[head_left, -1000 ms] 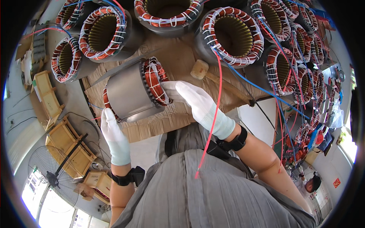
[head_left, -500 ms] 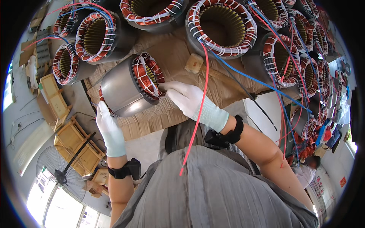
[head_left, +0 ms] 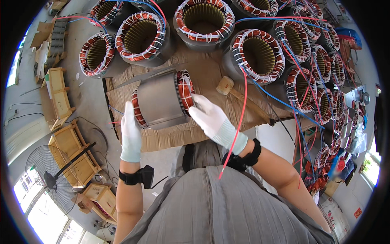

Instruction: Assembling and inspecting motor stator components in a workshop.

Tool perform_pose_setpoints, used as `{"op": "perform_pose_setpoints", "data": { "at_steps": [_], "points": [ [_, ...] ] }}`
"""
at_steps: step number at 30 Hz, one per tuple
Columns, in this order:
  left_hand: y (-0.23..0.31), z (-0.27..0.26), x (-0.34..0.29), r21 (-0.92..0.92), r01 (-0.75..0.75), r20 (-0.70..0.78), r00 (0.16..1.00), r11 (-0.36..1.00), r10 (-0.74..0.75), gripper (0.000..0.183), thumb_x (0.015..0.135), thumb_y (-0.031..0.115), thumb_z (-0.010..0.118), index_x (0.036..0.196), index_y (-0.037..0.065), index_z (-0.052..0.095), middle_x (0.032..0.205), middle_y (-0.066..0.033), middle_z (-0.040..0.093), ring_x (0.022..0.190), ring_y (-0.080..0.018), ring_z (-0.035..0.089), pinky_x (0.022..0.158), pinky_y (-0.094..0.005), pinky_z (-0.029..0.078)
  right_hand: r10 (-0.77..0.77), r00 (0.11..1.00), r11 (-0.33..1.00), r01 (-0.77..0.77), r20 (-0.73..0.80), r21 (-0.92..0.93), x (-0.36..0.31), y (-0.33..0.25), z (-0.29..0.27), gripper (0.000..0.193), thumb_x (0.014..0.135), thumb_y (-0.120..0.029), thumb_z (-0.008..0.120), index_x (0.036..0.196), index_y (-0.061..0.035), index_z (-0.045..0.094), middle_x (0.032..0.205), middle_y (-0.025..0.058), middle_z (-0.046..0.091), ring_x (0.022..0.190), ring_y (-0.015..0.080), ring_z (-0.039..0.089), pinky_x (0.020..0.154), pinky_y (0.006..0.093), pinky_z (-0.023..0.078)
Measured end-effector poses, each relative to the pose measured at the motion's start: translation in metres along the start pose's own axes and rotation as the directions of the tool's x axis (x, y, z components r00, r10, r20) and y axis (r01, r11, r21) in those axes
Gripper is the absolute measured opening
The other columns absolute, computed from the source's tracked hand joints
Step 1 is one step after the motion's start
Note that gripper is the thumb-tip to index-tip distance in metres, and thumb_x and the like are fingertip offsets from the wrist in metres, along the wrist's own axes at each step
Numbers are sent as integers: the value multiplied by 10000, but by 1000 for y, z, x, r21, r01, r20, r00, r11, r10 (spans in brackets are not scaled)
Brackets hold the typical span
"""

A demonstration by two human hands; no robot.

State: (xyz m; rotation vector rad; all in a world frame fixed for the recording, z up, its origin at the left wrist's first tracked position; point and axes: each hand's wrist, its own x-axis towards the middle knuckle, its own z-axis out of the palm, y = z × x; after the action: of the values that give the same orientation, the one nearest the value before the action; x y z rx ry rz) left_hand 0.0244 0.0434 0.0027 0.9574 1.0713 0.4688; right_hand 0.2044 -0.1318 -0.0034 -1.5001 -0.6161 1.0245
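Grey stator (lying sideways), between gloved left hand, right hand

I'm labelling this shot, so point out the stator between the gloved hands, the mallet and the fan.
Stator (head_left: 159,100), head view: middle of its grey metal shell.
Mallet (head_left: 224,86), head view: its pale head.
Fan (head_left: 50,180), head view: its dark hub.

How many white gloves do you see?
2. One is on the left hand, at the left end of the metal drum; one is on the right hand, at its right end. No others show.
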Motion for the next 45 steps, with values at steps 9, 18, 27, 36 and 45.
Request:
{"op": "perform_pose_setpoints", "data": {
  "at_steps": [9,18,27,36,45],
  "points": [
    [2,20,10,673,-358,196,930,647,311,299,1042,216,572,898,-30,660,711,-146,639,619,-218,642,572,-325,461,348,935,935,-352,-63,-52,-55,2,17,302,988,-165,548,1247,-8,552,804,94,609,647,169,595,646,344,506],
    [24,86,0,440,-889,801,451,124,395,279,816,302,770,684,81,661,606,-127,623,575,-324,637,563,-424,500,448,829,864,-303,-336,402,-106,51,-12,572,1004,-152,548,1529,18,395,1167,97,630,1086,158,576,952,310,478],
    [47,78,29,-272,-951,961,-277,-148,12,418,755,454,801,597,163,545,556,-25,474,561,-234,517,569,-363,438,368,911,928,-345,-189,144,-109,36,7,609,1015,-248,586,1517,35,388,1085,66,640,975,145,597,900,294,493],
    [69,32,49,-464,-875,784,-333,-139,-524,410,770,495,750,654,137,588,669,-25,589,709,-222,597,732,-337,492,384,918,919,-369,-101,141,-111,28,1,441,1041,-236,552,1392,31,557,1131,98,713,1039,124,641,913,279,504],
    [51,19,-59,285,-954,955,274,-95,110,445,761,312,785,1101,51,665,956,-102,680,960,-292,654,1024,-468,458,74,996,996,-72,-45,54,-26,-35,-27,422,1015,-158,601,1400,11,562,1246,113,676,1125,129,624,939,273,506]
  ]
}}
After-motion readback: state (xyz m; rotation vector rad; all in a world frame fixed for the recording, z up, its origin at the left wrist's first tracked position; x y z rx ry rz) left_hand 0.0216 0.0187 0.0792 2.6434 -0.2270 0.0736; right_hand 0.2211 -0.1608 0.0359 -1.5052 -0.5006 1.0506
